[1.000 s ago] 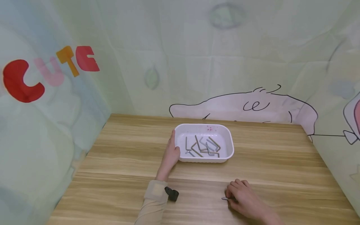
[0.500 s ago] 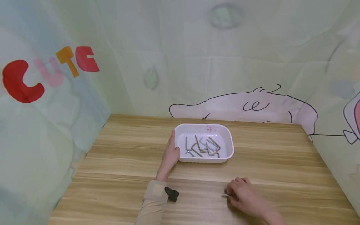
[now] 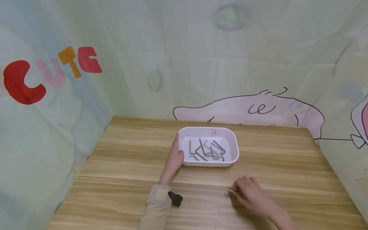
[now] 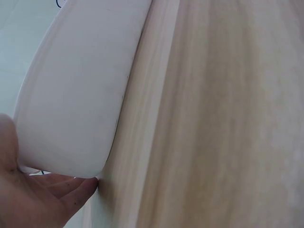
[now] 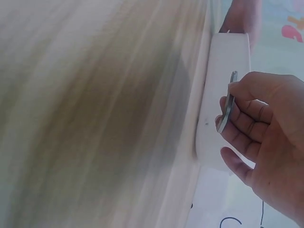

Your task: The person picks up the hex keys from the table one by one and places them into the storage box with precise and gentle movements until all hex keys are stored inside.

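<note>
A white plastic tray (image 3: 207,164) stands on the table, holding several L-shaped hex keys (image 3: 202,146), some silver and some brownish. My left hand (image 3: 174,157) grips its left end, thumb at the rim by the near corner and fingers along the outer side. In the left wrist view those fingers (image 4: 78,194) reach round the tray's end, close to the tabletop. My right hand (image 3: 253,195), nearer to me and right of the tray, pinches one silver hex key (image 5: 228,108) between thumb and fingers, above the wood; part of the key is hidden by the thumb.
The wood-grain table (image 3: 120,159) ends at a cloth backdrop (image 3: 138,70) behind and at both sides, printed with cartoon shapes and coloured letters. A black strap piece (image 3: 175,198) sits at my left sleeve (image 3: 156,204).
My right hand has risen from low over the table and shifted a little away from me, carrying the hex key. The left hand and the tray have stayed put.
</note>
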Motion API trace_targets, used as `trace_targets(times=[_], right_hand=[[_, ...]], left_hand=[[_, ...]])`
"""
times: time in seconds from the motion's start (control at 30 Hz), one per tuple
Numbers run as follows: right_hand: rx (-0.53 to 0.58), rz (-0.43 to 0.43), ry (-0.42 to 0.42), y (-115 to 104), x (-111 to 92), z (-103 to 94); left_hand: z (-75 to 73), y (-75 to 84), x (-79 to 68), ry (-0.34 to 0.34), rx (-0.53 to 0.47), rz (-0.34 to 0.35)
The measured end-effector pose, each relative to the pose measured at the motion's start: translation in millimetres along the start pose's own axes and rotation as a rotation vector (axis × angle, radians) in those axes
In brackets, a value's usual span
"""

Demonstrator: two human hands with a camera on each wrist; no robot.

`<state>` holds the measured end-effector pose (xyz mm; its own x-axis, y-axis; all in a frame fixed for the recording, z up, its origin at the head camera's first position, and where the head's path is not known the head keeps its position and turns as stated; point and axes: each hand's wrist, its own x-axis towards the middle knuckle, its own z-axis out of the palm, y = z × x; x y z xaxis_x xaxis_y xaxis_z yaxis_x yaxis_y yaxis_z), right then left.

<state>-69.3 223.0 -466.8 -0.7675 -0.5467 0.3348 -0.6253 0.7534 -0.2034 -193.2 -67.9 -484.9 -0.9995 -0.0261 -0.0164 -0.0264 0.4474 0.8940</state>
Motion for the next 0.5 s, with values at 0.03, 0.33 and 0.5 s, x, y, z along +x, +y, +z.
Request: trace_targets(times=[0.03,0.33,0.5], right_hand=[[-0.003,-0.002,0.006,0.2,1.1,0.0],[-0.016,-0.007,0.052,2.2,15.5,-0.3],[0.023,0.024,0.039,2.6,26.1,-2.1]], left_hand=[[0.3,-0.1,0.0,0.0,0.0,0.0],[1.0,-0.1,-0.1,-0.006,-0.011,0.006],[1.6,-0.4,-0.1,-0.002,-0.005,-0.004]])
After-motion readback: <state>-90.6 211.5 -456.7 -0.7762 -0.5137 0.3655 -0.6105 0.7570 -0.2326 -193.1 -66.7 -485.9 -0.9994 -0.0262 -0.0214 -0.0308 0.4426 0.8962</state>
